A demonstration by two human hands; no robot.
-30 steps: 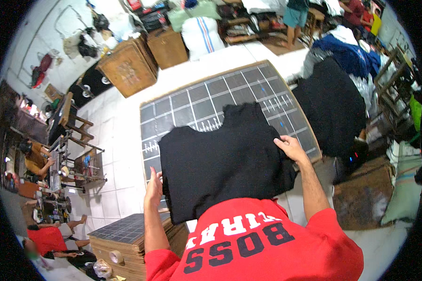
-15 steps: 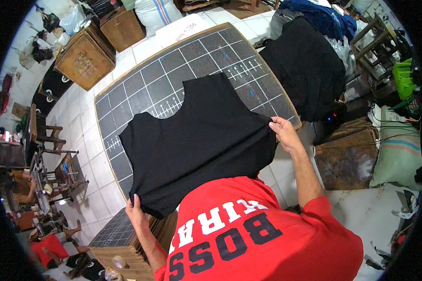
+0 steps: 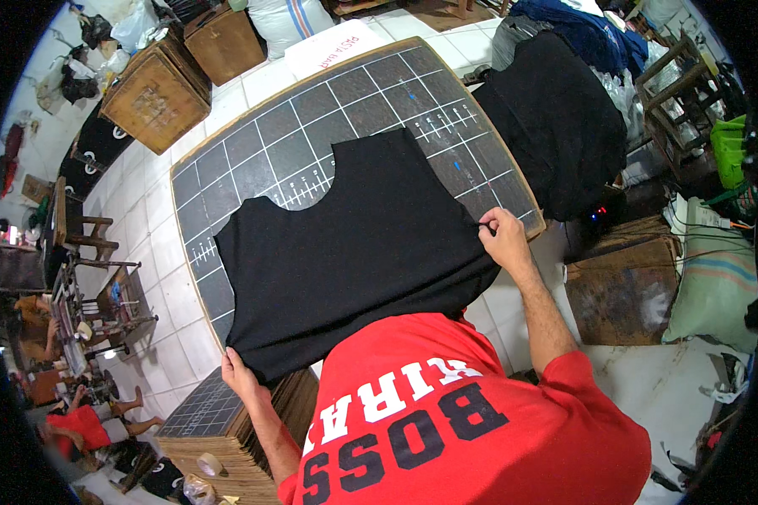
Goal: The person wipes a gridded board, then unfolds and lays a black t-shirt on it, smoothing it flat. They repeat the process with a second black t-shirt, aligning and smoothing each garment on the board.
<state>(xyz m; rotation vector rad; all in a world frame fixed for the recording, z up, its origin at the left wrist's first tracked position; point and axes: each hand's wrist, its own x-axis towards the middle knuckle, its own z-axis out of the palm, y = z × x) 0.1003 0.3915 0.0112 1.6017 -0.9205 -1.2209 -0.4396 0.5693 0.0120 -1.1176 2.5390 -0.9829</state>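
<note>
A black sleeveless garment piece (image 3: 354, 252) lies spread flat on a dark gridded cutting board (image 3: 312, 126) with a wooden rim. My left hand (image 3: 240, 374) pinches the cloth's near left corner at the board's edge. My right hand (image 3: 504, 237) grips the cloth's right corner near the board's right rim. The curved neckline cut points toward the far side. My red shirt with printed letters hides the cloth's near edge.
A heap of black cloth (image 3: 556, 118) lies to the right of the board. Wooden crates (image 3: 156, 88) stand at the far left, a stack of gridded boards (image 3: 219, 425) at the near left with a tape roll (image 3: 209, 464). A sack (image 3: 712, 278) and a wooden box (image 3: 619, 282) sit on the right.
Both hands have pulled the cloth's lower corners outward and toward me. The cloth now lies flatter and wider on the board.
</note>
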